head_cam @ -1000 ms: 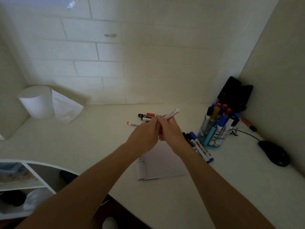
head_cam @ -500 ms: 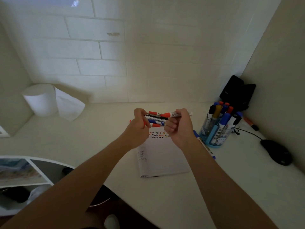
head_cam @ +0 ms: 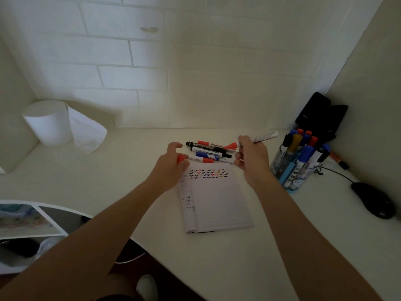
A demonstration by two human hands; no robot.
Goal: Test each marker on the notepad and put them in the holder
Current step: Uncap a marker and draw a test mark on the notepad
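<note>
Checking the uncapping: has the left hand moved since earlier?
Yes. The left hand drew leftward across the notepad, from top middle to top-left corner.

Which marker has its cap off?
The white marker in the right hand: its red tip is bare, and the left hand holds a red cap. The markers lying behind the notepad and those in the holder look capped.

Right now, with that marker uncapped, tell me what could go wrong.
The red tip of the marker in the right hand hovers over the loose markers; it could smear them. The holder looks crowded, so pushing another in may tip it. The left hand only pinches the cap; it could drop.
</note>
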